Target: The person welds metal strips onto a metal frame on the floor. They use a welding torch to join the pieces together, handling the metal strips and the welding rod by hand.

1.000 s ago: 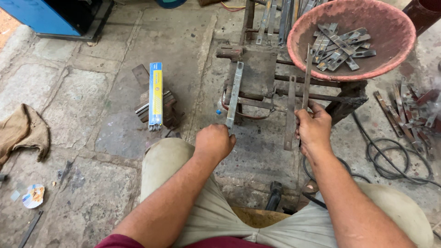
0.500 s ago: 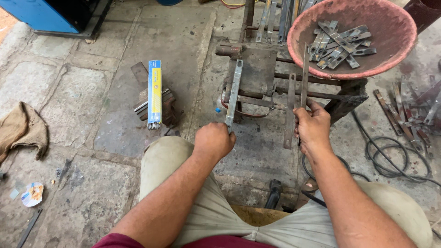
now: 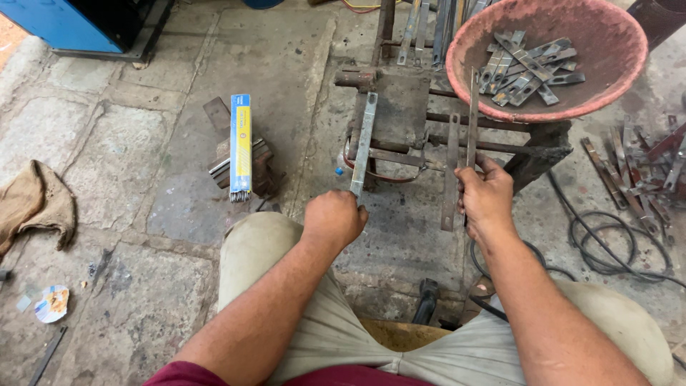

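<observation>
My left hand grips the near end of a flat grey metal strip that runs away from me onto a rusty metal jig. My right hand holds the lower end of a thin metal bar standing nearly upright against the jig. Another flat strip lies just left of that hand, touching the jig's rods. Both hands are in front of my knees, over the stone floor.
A worn pink basin with several short metal pieces sits at the upper right. A blue and yellow box of rods rests on scrap at left. Loose metal bits and black cable lie at right. A brown cloth lies far left.
The view has shifted slightly. Both hands keep their grip on the strip and the bar, with hardly any movement.
</observation>
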